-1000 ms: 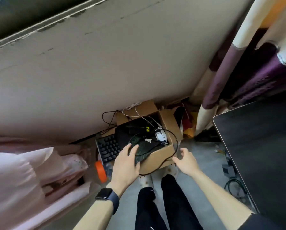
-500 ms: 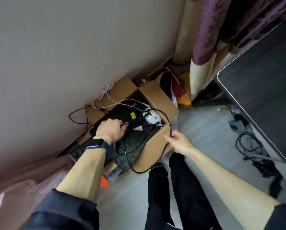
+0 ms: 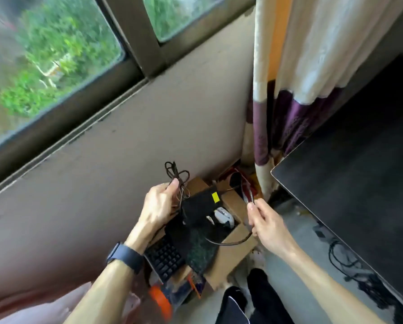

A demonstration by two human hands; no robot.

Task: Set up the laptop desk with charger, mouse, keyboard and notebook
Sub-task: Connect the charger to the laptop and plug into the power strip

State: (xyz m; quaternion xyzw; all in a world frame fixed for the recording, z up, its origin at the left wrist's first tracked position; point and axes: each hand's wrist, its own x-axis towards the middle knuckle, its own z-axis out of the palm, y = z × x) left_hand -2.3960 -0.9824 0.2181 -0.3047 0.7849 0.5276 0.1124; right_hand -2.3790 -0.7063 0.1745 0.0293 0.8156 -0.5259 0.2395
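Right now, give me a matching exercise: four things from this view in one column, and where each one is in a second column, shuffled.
Things:
1 mouse
2 keyboard
3 black cable
4 watch

Places:
A worn just behind the left hand
B held by the left hand and the right hand
C lying inside the cardboard box
D sticking out at the box's left side

Pairs: 1-C, 2-D, 3-B, 4-A
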